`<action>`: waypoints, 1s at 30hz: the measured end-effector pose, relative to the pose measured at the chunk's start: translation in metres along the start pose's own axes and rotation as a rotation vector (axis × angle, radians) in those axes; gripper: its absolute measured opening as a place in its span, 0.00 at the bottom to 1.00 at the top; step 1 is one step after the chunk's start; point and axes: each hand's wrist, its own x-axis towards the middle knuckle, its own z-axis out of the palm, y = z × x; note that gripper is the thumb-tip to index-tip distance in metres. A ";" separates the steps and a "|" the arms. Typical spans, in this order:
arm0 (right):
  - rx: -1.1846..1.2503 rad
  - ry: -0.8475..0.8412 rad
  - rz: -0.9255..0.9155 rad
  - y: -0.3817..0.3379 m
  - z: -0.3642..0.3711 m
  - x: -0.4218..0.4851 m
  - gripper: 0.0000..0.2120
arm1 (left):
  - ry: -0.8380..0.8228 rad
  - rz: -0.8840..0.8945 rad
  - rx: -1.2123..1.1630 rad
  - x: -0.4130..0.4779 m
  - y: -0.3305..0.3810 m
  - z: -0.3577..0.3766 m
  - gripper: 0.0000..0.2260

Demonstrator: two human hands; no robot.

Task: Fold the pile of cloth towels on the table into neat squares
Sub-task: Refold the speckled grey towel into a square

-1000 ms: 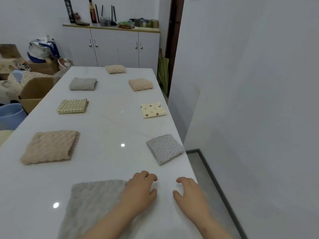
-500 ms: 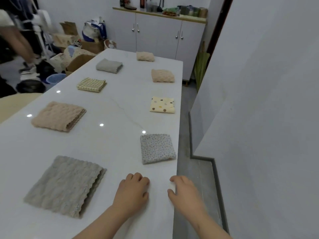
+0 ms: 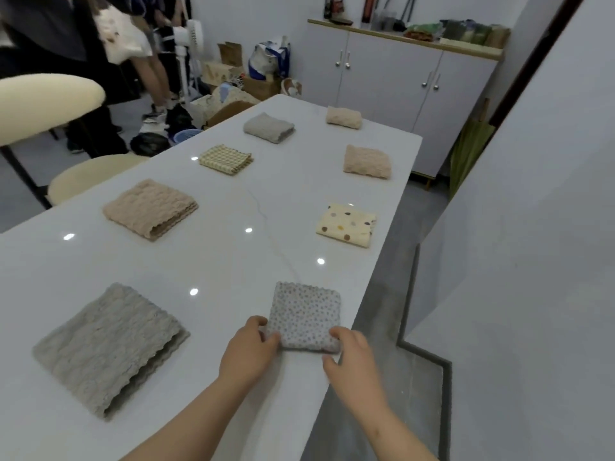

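A small grey dotted towel, folded square, lies near the right edge of the white table. My left hand pinches its near left corner, and my right hand pinches its near right corner. Several other folded towels lie in two rows: a large grey one at the near left, a beige one, a checked one, a grey one, a cream spotted one and two beige ones farther back.
The table's right edge drops to a grey floor beside a white wall. Cream stools stand left of the table. People stand at the far left by boxes and a fan. White cabinets line the back.
Both hands have moved forward from the bare table top to the grey dotted towel and taken hold of its near corners. The view has swung further left.
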 end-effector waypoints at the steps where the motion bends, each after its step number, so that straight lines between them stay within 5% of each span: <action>1: -0.022 -0.029 -0.033 0.004 -0.004 0.004 0.22 | 0.020 -0.037 -0.001 -0.001 0.003 0.004 0.16; 8: -0.151 -0.229 -0.270 0.026 -0.023 0.020 0.18 | 0.167 -0.199 -0.117 -0.014 0.022 0.017 0.03; 14: -0.124 -0.306 -0.320 0.023 -0.031 0.045 0.16 | 0.254 -0.283 -0.288 -0.009 0.029 0.016 0.01; 24: -0.246 -0.370 -0.387 -0.008 -0.029 0.108 0.21 | 0.285 -0.316 -0.409 0.042 0.039 -0.005 0.17; 30: -0.256 -0.374 -0.433 -0.021 -0.025 0.141 0.20 | 0.110 -0.335 -0.406 0.061 0.038 -0.016 0.28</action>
